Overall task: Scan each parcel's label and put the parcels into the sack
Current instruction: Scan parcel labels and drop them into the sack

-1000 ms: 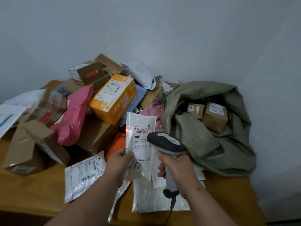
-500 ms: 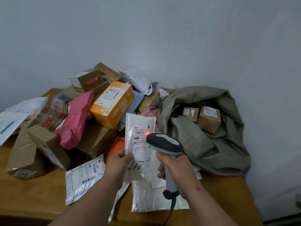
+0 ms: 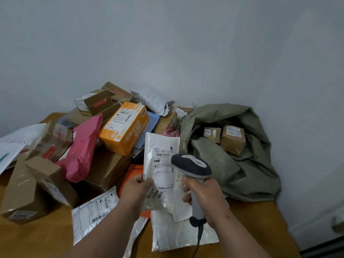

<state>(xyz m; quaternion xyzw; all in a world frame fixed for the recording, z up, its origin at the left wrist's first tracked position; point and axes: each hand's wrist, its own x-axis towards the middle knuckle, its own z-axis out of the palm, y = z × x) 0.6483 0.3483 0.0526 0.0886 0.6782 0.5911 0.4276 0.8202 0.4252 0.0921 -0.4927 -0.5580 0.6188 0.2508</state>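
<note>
My left hand (image 3: 137, 190) pinches a white plastic mailer (image 3: 160, 161) by its lower left edge and holds it upright, label facing me. My right hand (image 3: 205, 199) grips the handle of a grey and white barcode scanner (image 3: 191, 167) whose head sits just right of the label. The green-grey woven sack (image 3: 242, 164) lies open on the table at the right. Inside it rest two small brown boxes (image 3: 232, 139).
A heap of parcels covers the wooden table (image 3: 37, 237): an orange box (image 3: 124, 128), a pink mailer (image 3: 81, 148), brown cartons (image 3: 35, 185), flat white mailers (image 3: 93, 209) at the front. The wall stands close behind and to the right. The scanner's cable hangs over the front edge.
The red scan dot moved across the label and is gone now. The view has tilted upward. Both hands hold much the same pose.
</note>
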